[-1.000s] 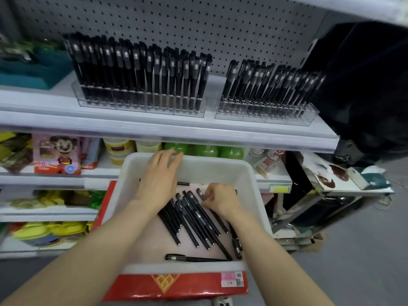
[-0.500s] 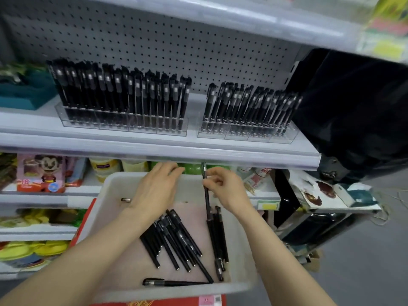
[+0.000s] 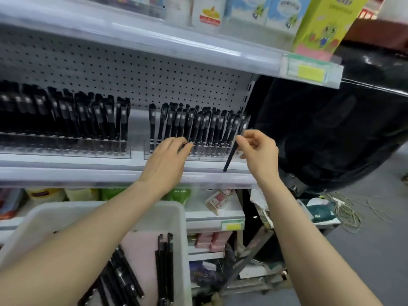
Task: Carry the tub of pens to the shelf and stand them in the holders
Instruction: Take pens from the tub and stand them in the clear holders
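Beneath the forearms (image 3: 88,239), half-hidden tub (image 3: 181,228)

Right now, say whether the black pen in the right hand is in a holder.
Out. The right hand pinches the black pen tilted in front of the clear plastic holder.

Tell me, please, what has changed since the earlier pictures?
Both hands rose from the white plastic tub to the right-hand clear plastic holder. The right hand took one black pen and pinches it at the holder's right end; the left hand reaches its standing pens. Other loose pens remain in the tub.
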Demonstrator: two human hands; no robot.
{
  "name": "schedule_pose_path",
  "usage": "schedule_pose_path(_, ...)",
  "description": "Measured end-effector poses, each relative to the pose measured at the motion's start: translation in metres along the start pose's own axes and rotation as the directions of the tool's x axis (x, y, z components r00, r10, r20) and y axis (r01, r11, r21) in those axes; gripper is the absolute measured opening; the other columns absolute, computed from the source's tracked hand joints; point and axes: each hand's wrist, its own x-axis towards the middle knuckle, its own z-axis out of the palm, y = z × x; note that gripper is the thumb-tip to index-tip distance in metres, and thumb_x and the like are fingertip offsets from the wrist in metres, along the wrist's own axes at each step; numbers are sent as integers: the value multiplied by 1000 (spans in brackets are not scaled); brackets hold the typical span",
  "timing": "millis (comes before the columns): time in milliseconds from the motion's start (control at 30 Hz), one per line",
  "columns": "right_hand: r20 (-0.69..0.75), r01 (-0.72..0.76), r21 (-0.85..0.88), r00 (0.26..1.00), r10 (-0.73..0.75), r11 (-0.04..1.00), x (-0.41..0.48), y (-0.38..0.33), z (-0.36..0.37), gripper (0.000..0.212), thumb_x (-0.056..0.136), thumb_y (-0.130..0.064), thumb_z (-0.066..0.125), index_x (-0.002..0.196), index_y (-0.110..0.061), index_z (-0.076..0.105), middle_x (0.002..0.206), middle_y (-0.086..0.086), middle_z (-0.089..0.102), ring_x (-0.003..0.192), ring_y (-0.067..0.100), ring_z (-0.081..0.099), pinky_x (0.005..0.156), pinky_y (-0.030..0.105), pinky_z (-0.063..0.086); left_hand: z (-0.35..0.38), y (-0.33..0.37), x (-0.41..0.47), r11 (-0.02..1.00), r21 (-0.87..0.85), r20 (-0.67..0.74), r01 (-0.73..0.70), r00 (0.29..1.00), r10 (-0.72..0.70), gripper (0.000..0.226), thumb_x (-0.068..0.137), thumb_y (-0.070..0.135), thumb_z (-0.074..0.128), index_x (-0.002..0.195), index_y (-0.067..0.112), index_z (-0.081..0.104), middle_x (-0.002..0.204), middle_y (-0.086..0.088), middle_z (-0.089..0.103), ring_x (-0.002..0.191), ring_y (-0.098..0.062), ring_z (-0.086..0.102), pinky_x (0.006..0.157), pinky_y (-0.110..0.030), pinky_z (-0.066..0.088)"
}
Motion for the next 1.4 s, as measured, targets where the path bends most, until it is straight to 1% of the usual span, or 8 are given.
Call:
schedule_pose_path(100, -99, 40, -28, 994, -42, 999, 28, 5, -7, 14, 92, -30, 64, 96, -17, 68, 76, -1, 70, 72, 16, 68, 76, 39, 58, 7, 0, 4, 999, 15, -7, 34, 999, -34, 59, 84, 3, 65, 140, 9, 48, 138, -10, 51, 128, -28, 44, 108, -40, 37)
schedule_pose_path(267, -178, 56, -23, 982, -59, 998, 58, 5, -3, 21, 94, -28, 61, 107, -13, 67, 82, -2, 70, 77, 15, 67, 79, 38, 57, 11, 0, 6, 998, 21, -26, 61, 998, -61, 58, 81, 1, 66, 136, 11, 53, 130, -8, 56, 120, -27, 48, 105, -42, 41)
schedule_pose_path(667, -149, 69, -139, 985, -90, 988, 74, 16, 17, 25, 96, -25, 59, 116, -10, 66, 94, 5, 72, 87, 19, 66, 79, 30, 51, 15, 0, 7, 998, -6, -46, 63, 997, -63, 58, 77, -1, 67, 133, 11, 56, 123, -5, 59, 114, -25, 51, 102, -42, 43)
schedule_pose_path(900, -26, -1, -207, 1000, -4, 978, 59, 37, 29, 23, 97, -21, 56, 112, -8, 67, 85, 11, 72, 82, 29, 67, 80, 45, 54, 16, -1, 6, 998, -16, -59, 53, 997, -54, 59, 74, -3, 68, 131, 9, 58, 121, -7, 61, 112, -28, 53, 100, -44, 46)
schedule_pose_path(1067, 1, -57, -235, 998, 59, 970, 49, 40, 31, 24, 95, -20, 59, 112, -5, 68, 92, 12, 72, 89, 29, 66, 85, 44, 53, 15, -1, 4, 999, -19, -39, 50, 998, -51, 61, 77, -1, 67, 135, 11, 54, 126, -6, 58, 117, -26, 49, 103, -42, 44)
schedule_pose_path(1200, -44, -89, -250, 996, 80, 964, 39, 33, 30, 32, 94, -11, 58, 126, -7, 60, 104, 7, 70, 99, 24, 63, 88, 35, 49, 12, -4, 1, 999, -31, -16, 20, 1000, -20, 63, 83, 0, 64, 143, 11, 46, 138, -7, 50, 129, -25, 42, 107, -37, 38)
schedule_pose_path(1300, -151, -56, -196, 988, 27, 979, 21, 26, 36, 31, 92, -6, 61, 123, -11, 56, 98, 1, 64, 92, 19, 61, 84, 33, 50, 5, -10, -12, 998, -64, -29, 10, 999, -12, 60, 84, 2, 65, 141, 9, 48, 142, -9, 48, 133, -26, 39, 108, -36, 38)
schedule_pose_path(1400, -147, -5, -134, 989, -14, 991, -10, 15, 57, 28, 92, -7, 62, 118, -15, 56, 96, -1, 61, 85, 15, 58, 81, 33, 52, -3, -24, -33, 996, -87, -42, 7, 999, -11, 54, 85, 3, 64, 138, 9, 52, 139, -9, 49, 131, -27, 41, 107, -41, 42)
